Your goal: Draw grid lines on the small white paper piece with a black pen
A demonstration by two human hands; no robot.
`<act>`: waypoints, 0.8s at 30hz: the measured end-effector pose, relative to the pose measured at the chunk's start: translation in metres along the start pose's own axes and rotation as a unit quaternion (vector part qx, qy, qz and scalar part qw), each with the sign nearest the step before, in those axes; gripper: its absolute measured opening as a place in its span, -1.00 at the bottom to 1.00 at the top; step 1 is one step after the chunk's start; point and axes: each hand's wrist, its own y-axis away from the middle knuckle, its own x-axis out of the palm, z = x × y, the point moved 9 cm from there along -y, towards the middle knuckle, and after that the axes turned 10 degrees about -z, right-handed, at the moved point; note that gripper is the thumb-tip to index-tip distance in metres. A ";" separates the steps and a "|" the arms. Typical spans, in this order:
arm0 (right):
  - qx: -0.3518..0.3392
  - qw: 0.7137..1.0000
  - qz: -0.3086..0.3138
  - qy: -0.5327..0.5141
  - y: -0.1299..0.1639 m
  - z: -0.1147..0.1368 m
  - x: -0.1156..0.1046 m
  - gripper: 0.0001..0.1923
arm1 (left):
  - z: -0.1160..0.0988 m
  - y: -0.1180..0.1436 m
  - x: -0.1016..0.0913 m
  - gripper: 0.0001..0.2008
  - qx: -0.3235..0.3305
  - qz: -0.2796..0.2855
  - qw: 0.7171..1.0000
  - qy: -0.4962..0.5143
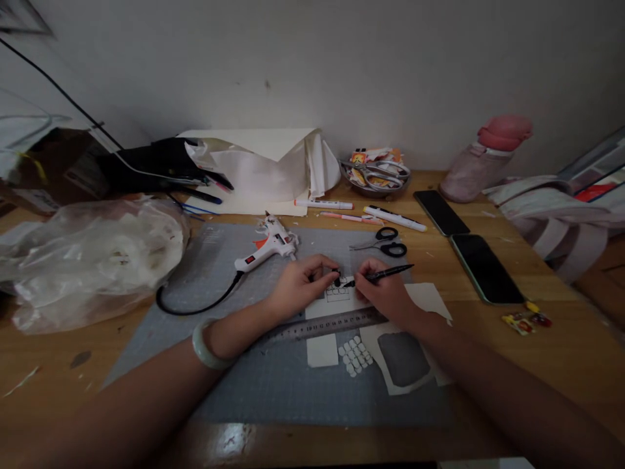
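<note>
Small white gridded paper piece [338, 292] on grey cutting mat [273, 365], just above steel ruler [325, 324]: light, thin, probably flimsy, best pinned flat at an edge. Left hand [297, 285] fingers curled, tips pressing paper's top edge beside a small black bit, too small to identify. Right hand [385, 294] closed in pinch on slim black pen [383, 274], tip touching paper.

Bare forearms, no sleeves; pale green bangle [208, 346] on left wrist.
</note>
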 end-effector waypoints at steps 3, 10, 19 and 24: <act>0.046 0.997 -0.032 -0.045 -0.002 -0.006 -0.006 -0.82 | -0.001 0.001 0.006 -0.80 0.017 0.023 1.000 -0.001; 0.040 0.997 -0.027 -0.055 -0.003 -0.005 -0.006 -0.83 | -0.001 0.003 0.019 -0.82 0.039 0.060 0.997 0.031; 0.034 0.998 -0.031 -0.039 -0.003 -0.002 -0.007 -0.87 | 0.004 0.003 0.020 -0.83 0.009 0.059 0.997 0.052; 0.034 0.998 -0.044 -0.028 -0.004 -0.004 -0.010 -0.89 | 0.003 0.003 0.020 -0.84 0.001 0.059 0.997 0.057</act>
